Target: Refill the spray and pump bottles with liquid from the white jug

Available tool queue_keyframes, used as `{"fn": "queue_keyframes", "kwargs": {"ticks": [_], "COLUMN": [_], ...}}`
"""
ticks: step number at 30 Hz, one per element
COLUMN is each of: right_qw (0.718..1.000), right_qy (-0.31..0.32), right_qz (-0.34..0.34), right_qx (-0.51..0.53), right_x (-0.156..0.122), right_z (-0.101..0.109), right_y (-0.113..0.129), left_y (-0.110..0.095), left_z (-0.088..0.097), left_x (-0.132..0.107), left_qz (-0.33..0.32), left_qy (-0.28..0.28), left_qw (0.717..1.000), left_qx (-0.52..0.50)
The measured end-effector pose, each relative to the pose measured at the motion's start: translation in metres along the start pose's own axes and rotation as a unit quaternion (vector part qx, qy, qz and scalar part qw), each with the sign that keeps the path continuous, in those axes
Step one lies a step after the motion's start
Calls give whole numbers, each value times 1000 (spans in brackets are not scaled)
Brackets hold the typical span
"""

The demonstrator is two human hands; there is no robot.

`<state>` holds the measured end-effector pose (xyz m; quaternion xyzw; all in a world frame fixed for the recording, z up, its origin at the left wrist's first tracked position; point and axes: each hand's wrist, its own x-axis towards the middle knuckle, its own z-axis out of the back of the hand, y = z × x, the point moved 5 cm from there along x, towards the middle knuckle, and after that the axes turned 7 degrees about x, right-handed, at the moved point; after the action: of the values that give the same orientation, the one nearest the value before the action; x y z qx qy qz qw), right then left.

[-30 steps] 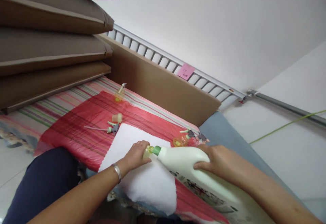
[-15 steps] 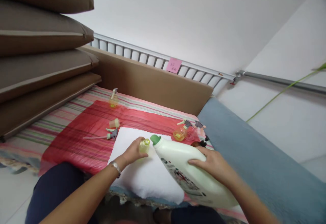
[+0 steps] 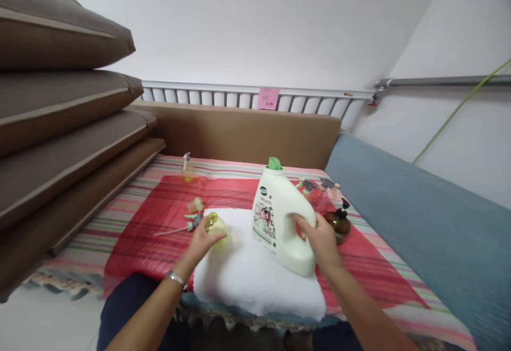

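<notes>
My right hand grips the handle of a large pale-green detergent jug, which stands nearly upright over a white towel. Its green pouring spout points up, with no cap on it. In my left hand is a small clear yellowish bottle, its neck open, held at the towel's left part. Close to that hand lies a detached spray head with a thin tube, and behind it a small pale cup-shaped piece.
A spray bottle stands at the back left. More spray bottles and a brown pump bottle stand right of the jug. Red plastic sheeting covers the striped cloth. Stacked brown cushions rise on the left; a blue panel borders the right.
The jug has gone from tilted towards the small bottle to almost upright. The small bottle stays in my left hand, now farther from the spout. The view has levelled.
</notes>
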<state>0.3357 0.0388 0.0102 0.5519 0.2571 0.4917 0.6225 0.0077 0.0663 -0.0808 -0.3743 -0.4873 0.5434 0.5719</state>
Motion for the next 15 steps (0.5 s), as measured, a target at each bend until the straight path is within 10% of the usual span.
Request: {"fn": "queue_keyframes", "kwargs": {"ticks": [15], "right_qw": [992], "right_qy": [-116], "right_qz": [-33], "right_qx": [47], "right_x": [44], "right_z": [-104], "right_y": [-53], "left_y": [41], "left_z": [-13], "left_x": [-22], "left_qz": [-72], "left_qy": [44], "left_qw": [994], "left_qx": [73]}}
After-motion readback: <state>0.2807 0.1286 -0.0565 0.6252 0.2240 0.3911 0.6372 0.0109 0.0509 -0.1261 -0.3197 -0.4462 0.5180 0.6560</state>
